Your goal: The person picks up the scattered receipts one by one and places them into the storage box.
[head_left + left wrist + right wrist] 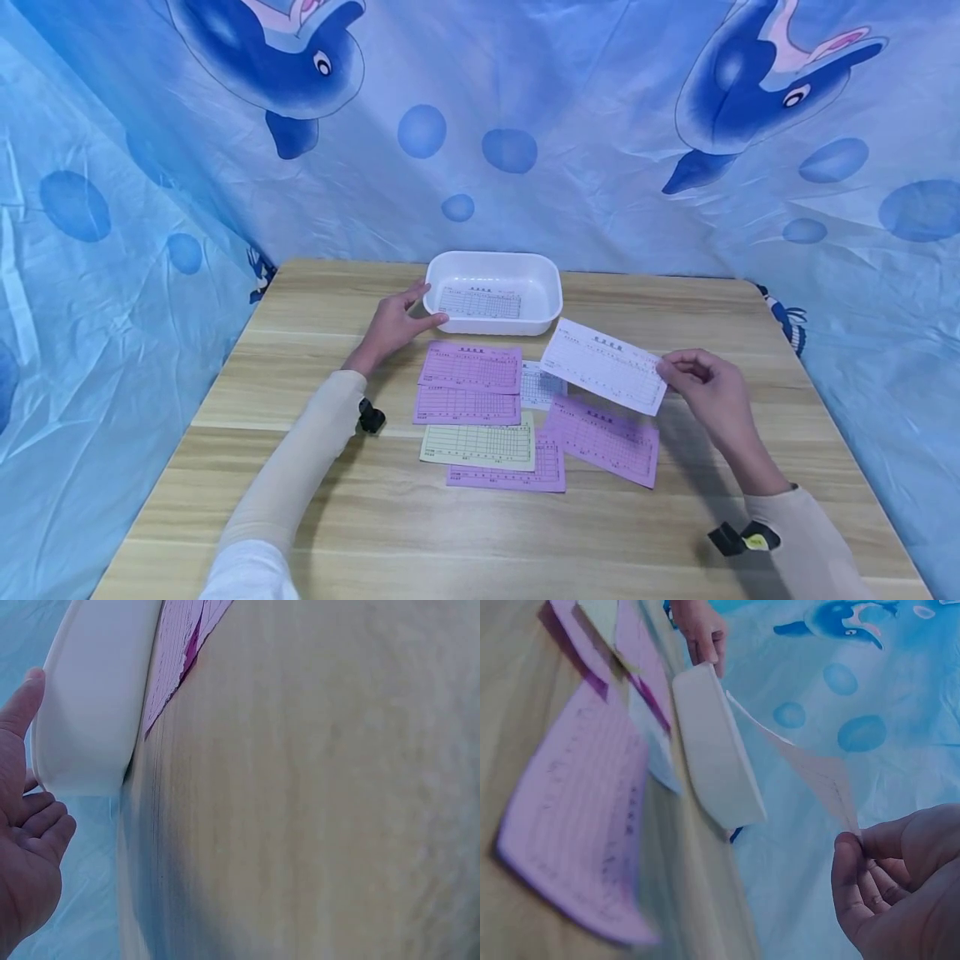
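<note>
My left hand (392, 328) grips the left end of a white plastic tray (546, 287), thumb at its front corner. Inside the tray lies a printed white form slip (480, 303). Between thumb and fingertips, my right hand (708, 396) pinches the right end of another white form slip (602, 367). That slip is tilted, raised above the papers, and in the right wrist view it curves away from the fingers. Just below it in the head view is a purple form slip (606, 440). A further white slip (542, 387) is partly covered.
In front of the tray, more purple slips (469, 368) overlap on the wooden table (360, 525). A pale green slip (477, 444) lies partly over another purple one (506, 477). Behind the table hangs a blue dolphin-print cloth (570, 217).
</note>
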